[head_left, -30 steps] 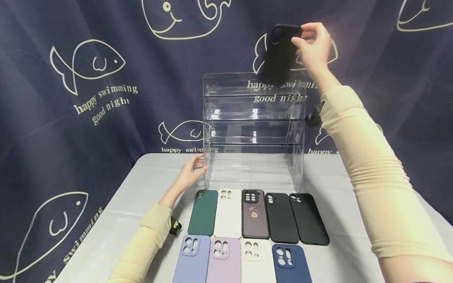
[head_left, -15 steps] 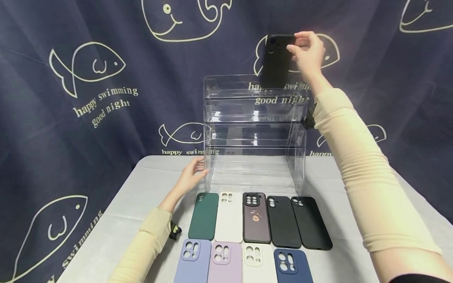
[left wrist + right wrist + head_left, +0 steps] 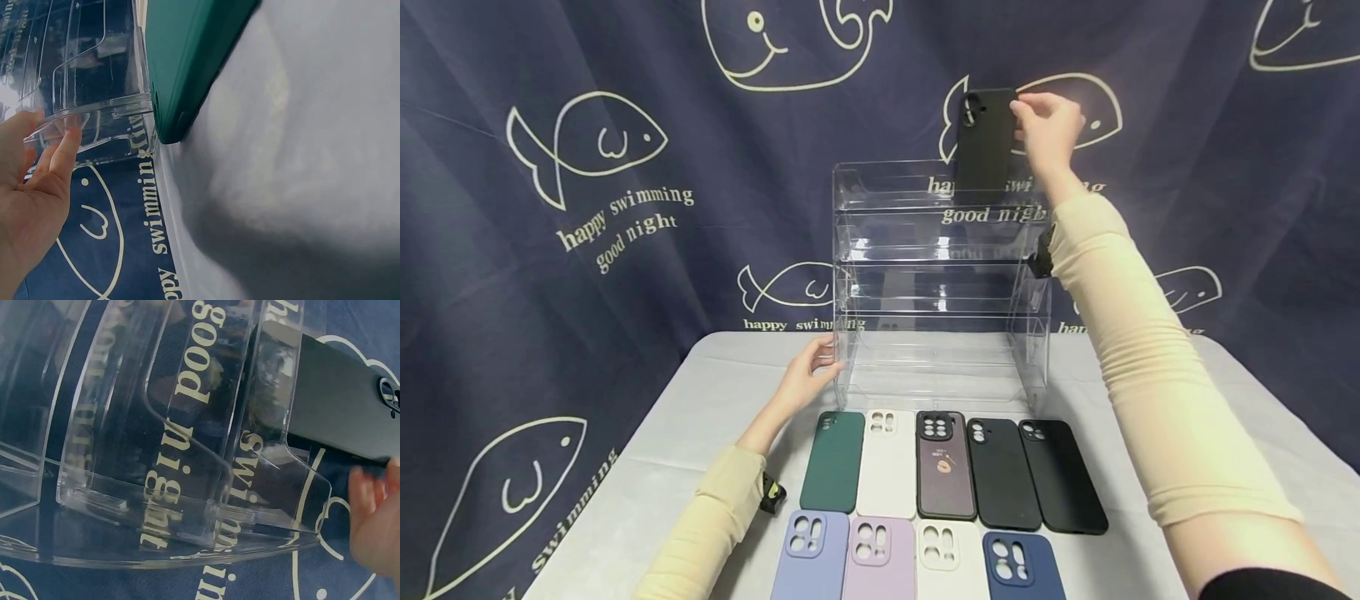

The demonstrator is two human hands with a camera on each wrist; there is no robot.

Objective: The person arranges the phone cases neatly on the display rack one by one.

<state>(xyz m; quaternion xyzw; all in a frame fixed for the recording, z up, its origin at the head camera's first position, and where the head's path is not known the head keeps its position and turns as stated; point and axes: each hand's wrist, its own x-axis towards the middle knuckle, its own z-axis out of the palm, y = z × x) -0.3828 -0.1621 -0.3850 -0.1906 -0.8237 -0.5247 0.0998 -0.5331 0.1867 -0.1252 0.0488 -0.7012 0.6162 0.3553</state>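
Observation:
My right hand (image 3: 1049, 137) pinches a black phone case (image 3: 988, 142) by its upper right edge in the head view. The case hangs upright at the top tier of a clear acrylic display rack (image 3: 940, 262). In the right wrist view, the lower end of the black phone case (image 3: 337, 394) shows through the clear front of that tier. Whether it touches the shelf, I cannot tell. My left hand (image 3: 805, 377) grips the rack's left side panel low down. Seen from the left wrist, thumb and fingers lie on either side of the panel (image 3: 103, 107).
A green case (image 3: 832, 461), a white case (image 3: 891, 475), a patterned dark case (image 3: 947, 483) and two black cases (image 3: 1007, 479) lie before the rack. Nearer are blue, purple, white and navy cases (image 3: 1022, 575). A fish-print curtain (image 3: 625, 292) hangs behind the grey table (image 3: 655, 467).
The black phone case has come down and slightly left with my right hand, so its lower end is now at the rack's top tier. My left hand keeps its grip on the side panel.

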